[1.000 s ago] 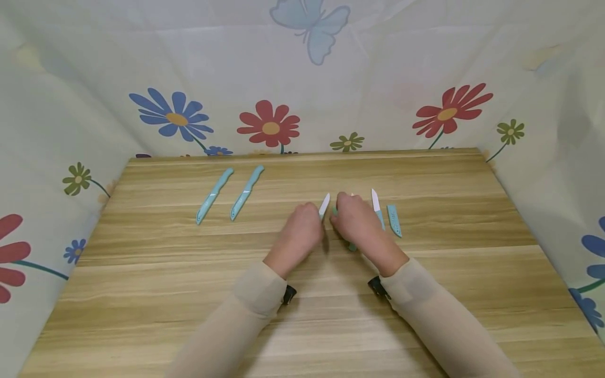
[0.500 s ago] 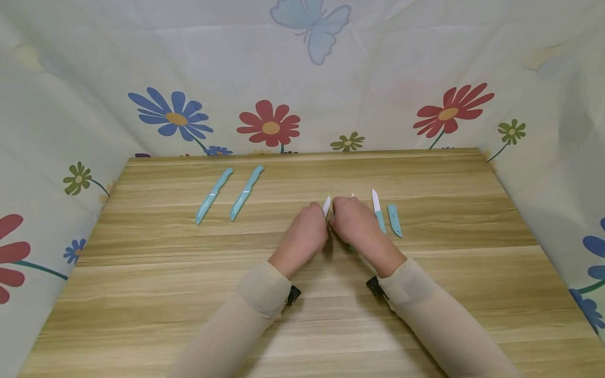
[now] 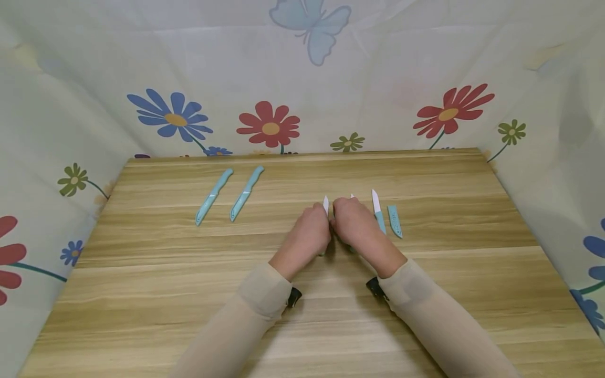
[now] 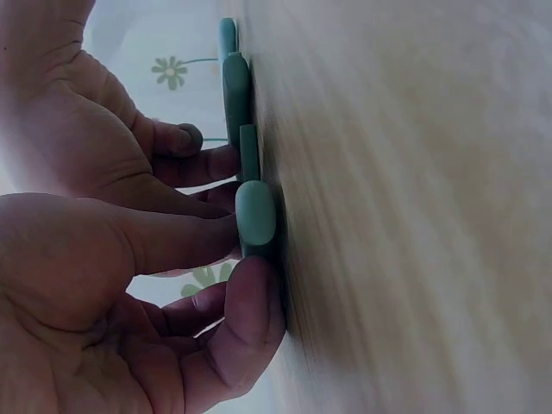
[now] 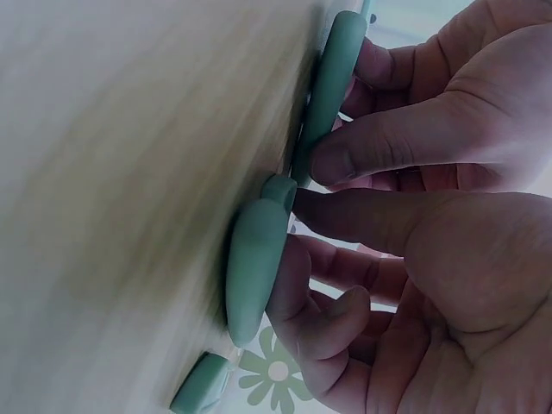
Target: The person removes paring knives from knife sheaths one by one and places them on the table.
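My left hand point(image 3: 304, 233) pinches the light-blue handle point(image 4: 256, 216) of a paring knife, low over the table. Its white blade point(image 3: 326, 203) points away from me. Right beside it, my right hand point(image 3: 354, 223) pinches a light-blue blade sheath point(image 5: 280, 190) between thumb and fingers; in the head view the hand mostly hides it. A second paring knife lies under the right hand, its handle point(image 5: 254, 276) showing in the right wrist view and its blade tip point(image 3: 352, 196) in the head view. A third bare knife point(image 3: 379, 216) lies to the right.
A loose sheath point(image 3: 395, 221) lies at the far right of the knives. Over on the left, two sheathed knives point(image 3: 214, 197) lie side by side, slanted. The wooden table point(image 3: 142, 294) meets a flower-printed curtain point(image 3: 378, 73) at its back and sides.
My left hand has shifted a little right, closer to the right hand, and its knife blade points straighter away. The right hand has barely moved; the sheath is now more hidden.
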`<act>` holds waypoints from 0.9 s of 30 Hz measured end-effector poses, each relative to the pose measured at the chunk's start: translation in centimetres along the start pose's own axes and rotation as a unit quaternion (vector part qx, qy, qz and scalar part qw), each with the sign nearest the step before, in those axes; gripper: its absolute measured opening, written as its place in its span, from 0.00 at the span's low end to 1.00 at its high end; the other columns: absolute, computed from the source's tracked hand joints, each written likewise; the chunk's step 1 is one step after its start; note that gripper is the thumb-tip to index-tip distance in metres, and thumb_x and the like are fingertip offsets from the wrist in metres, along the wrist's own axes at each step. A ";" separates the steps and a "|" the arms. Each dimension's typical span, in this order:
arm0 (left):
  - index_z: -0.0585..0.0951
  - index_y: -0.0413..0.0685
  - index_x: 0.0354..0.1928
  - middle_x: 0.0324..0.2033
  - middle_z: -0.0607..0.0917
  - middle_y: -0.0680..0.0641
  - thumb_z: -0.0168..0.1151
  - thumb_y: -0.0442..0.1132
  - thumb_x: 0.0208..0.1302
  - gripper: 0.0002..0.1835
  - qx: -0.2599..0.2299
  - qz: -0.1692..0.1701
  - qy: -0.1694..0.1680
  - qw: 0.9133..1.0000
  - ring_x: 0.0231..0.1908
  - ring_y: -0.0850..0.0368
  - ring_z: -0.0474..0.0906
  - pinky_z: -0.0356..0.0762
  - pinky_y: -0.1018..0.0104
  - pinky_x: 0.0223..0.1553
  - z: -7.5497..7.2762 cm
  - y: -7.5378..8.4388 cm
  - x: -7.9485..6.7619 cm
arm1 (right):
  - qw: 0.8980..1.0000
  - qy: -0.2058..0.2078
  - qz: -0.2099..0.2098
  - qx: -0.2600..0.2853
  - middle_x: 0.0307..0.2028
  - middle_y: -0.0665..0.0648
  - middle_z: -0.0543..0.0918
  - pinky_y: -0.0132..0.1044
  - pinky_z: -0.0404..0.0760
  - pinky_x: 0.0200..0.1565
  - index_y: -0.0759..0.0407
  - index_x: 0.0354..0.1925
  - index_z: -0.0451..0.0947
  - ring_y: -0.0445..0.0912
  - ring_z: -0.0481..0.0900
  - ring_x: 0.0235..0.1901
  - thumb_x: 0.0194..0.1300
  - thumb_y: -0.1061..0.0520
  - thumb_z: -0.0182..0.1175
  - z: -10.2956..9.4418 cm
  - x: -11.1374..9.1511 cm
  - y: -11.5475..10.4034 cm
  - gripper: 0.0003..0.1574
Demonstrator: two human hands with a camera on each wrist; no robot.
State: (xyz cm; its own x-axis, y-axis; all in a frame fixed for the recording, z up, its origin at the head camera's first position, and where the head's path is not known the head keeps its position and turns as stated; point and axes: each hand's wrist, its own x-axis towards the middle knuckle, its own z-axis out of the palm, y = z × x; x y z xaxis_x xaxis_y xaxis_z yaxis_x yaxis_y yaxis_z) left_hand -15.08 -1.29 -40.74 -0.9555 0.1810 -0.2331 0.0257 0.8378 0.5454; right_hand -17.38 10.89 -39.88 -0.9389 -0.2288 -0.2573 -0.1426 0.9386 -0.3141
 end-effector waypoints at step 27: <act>0.74 0.35 0.46 0.29 0.79 0.42 0.58 0.29 0.74 0.05 0.008 0.012 -0.008 1.000 0.26 0.51 0.79 0.77 0.64 0.24 0.2 0.1 0.2 | 1.000 0.000 0.001 0.025 0.30 0.57 0.83 0.43 0.79 0.33 0.60 0.35 0.79 0.52 0.80 0.31 0.74 0.58 0.64 -0.9 -0.4 0.4 0.09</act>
State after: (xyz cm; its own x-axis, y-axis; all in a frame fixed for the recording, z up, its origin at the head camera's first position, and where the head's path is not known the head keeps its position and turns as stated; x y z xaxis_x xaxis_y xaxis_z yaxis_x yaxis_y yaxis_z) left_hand -15.17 -1.09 -40.92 -0.9495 0.2091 -0.2338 0.0526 0.8411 0.5383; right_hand -17.35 11.57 -39.06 -0.9393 -0.2270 -0.2574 -0.1250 0.9248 -0.3594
